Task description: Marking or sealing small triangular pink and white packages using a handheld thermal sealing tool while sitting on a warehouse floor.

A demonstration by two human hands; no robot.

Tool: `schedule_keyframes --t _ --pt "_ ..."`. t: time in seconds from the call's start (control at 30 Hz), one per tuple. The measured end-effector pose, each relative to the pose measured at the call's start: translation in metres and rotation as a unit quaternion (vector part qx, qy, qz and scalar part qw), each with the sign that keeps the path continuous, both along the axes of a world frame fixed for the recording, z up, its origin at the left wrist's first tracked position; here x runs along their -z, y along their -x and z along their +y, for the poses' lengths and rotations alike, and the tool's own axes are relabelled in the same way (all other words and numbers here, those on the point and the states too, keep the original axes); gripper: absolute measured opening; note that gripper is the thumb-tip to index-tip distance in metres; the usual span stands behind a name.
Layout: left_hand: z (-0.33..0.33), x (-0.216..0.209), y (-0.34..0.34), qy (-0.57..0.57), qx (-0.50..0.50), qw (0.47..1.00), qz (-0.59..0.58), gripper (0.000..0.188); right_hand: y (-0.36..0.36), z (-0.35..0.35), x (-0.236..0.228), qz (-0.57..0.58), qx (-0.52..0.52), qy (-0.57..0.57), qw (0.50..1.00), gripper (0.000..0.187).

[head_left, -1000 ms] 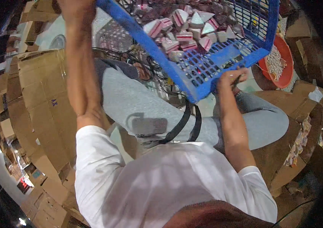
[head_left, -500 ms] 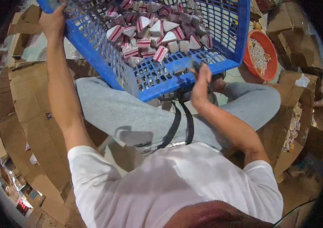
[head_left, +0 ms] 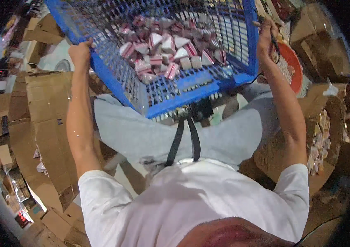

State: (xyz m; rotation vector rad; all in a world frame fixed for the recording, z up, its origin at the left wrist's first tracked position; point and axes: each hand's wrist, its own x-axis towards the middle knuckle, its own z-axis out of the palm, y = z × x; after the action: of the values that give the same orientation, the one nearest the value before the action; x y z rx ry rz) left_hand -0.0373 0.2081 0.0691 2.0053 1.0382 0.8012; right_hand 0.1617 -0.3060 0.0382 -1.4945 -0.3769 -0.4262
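Note:
A blue plastic crate (head_left: 175,103) with slatted sides tilts toward me above my lap. Inside lies a heap of small wedge-shaped pieces (head_left: 169,44), white with pink-red stripes, looking like cake slices in clear wrap. My left hand (head_left: 80,53) is closed on the crate's left rim. At the right rim my right hand (head_left: 267,39) is closed, fingers against the crate's edge. A dark cord (head_left: 275,43) loops beside that hand; whether it is held in the palm is hidden. Below the crate's near edge sits a black object (head_left: 202,108), kind unclear.
An orange-red basin (head_left: 295,70) with small pale pieces stands beyond my right forearm. Cardboard boxes (head_left: 45,123) crowd the left. On the right, an open carton (head_left: 280,150) and wrapped small pieces (head_left: 320,144) lie near my elbow. Black straps (head_left: 176,142) hang over my lap.
My right hand has moved from the crate's near edge up to its right rim. My left hand sits lower in the picture, still on the left rim. The crate has shifted slightly left.

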Motion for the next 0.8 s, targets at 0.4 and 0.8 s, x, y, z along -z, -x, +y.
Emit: schedule_keyframes --t 0.4,0.8 --pt "-0.011 0.058 0.008 -0.035 0.036 0.994 -0.094 0.027 -0.134 -0.015 0.074 -0.044 0.097 -0.154 0.982 0.041" --pt "-0.05 0.028 0.021 0.047 0.047 0.984 -0.165 0.031 -0.107 -0.013 0.054 0.037 0.222 -0.056 0.973 0.053"
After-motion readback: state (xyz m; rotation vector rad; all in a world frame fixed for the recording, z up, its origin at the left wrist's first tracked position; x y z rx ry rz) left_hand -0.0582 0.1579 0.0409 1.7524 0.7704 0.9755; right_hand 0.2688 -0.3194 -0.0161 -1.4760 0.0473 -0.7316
